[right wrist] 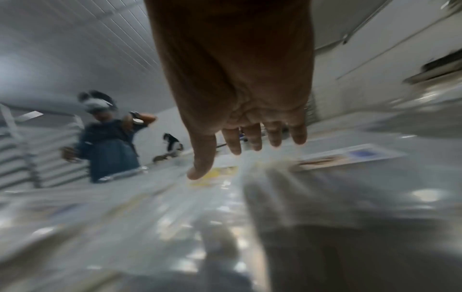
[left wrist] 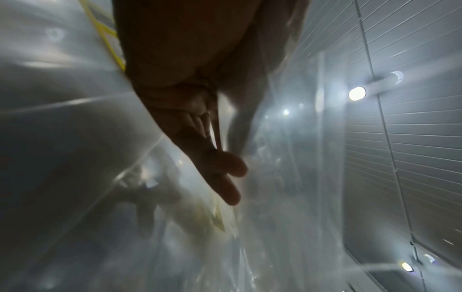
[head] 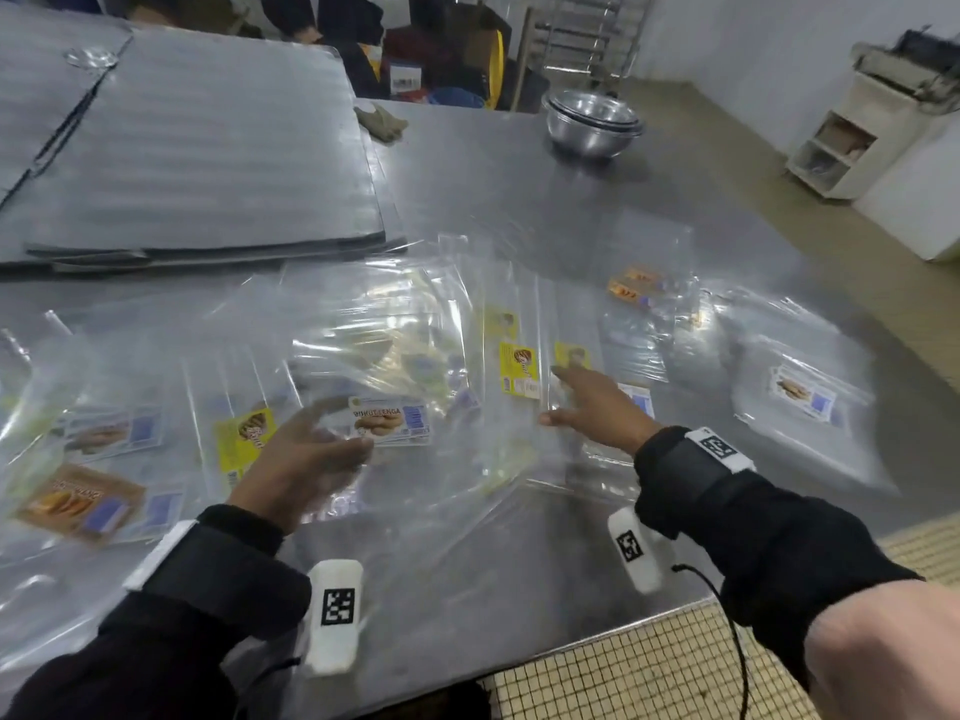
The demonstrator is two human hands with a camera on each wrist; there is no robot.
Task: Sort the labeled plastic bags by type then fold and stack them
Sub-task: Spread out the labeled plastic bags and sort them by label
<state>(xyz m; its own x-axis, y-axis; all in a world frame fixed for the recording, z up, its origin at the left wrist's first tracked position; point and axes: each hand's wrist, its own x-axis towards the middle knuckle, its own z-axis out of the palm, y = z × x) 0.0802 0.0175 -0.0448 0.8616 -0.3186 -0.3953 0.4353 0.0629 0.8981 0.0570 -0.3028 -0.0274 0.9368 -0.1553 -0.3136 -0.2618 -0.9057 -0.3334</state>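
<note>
The left hand (head: 306,459) grips a clear bag (head: 395,387) lifted off the steel bench (head: 519,200); the right hand (head: 592,407), fingers spread, reaches over yellow-labeled bags (head: 519,368).

Steel table (head: 519,200), far half: stack of grey ribbed sheets (head: 208,148) at left; glove (head: 382,122) just beside its far corner; nested steel bowls (head: 592,122) at right. Near half: clear labelled bags (head: 405,324) spread overlapping, with yellow, orange and white labels. Separate white-label stack (head: 800,397) at right. Left hand (head: 306,459), fingers lightly curled, under a lifted bag (head: 415,459) with white label (head: 389,420). Right hand (head: 597,413), fingers spread, over bags beside yellow label (head: 517,374). Black sleeves; tagged wrist units. White cabinet (head: 852,148) on tiled floor (head: 649,678).
</note>
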